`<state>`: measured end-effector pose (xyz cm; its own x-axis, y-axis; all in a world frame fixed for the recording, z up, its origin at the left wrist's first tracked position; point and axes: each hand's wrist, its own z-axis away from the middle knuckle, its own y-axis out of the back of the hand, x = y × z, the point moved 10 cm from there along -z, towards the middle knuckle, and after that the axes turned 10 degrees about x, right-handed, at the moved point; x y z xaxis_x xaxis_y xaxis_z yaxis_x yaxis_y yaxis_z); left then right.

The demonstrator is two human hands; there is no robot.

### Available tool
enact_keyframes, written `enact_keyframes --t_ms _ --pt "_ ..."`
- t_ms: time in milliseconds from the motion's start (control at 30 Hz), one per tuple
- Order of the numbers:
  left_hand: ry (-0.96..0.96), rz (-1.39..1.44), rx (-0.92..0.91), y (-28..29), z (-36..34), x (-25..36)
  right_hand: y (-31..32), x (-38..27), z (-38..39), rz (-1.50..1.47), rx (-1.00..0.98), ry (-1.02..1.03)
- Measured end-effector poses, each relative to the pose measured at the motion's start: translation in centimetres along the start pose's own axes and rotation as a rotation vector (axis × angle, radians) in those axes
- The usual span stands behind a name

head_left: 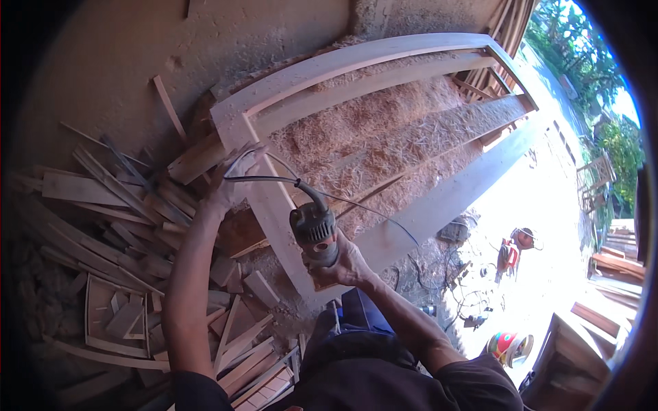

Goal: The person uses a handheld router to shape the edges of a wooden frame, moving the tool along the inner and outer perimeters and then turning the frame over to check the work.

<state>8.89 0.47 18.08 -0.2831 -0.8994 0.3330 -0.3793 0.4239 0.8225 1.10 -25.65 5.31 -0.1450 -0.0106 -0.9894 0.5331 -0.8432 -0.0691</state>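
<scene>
A large pale wooden frame (272, 218) with a curved long side lies before me. My right hand (351, 264) is wrapped round the body of a handheld router (314, 229), which stands at the near corner of the frame's left end. A black power cord (317, 197) leaves the router's top and loops back past my other hand. Farther up the same end piece, my left hand (240, 171) grips the frame's outer edge, its fingers over the wood and partly behind the cord loop. The router's cutting end is hidden by my right hand and the wood.
Wood shavings (384, 130) heap between the frame's rails. Offcuts (123, 226) pile up on the left. Tangled cables (460, 291) lie on the ground to the right, near a colourful round container (510, 348). A wall (260, 34) stands behind, and boards (606, 288) are stacked at far right.
</scene>
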Motion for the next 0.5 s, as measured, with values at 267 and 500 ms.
enact_keyframes --t_ms 267,500 --pt "0.646 0.956 0.318 -0.2 12.8 9.7 13.2 -9.2 11.8 0.618 0.154 -0.002" --pt "1.147 1.377 0.133 4.2 26.1 19.5 22.4 -14.9 13.9 0.926 0.466 0.009"
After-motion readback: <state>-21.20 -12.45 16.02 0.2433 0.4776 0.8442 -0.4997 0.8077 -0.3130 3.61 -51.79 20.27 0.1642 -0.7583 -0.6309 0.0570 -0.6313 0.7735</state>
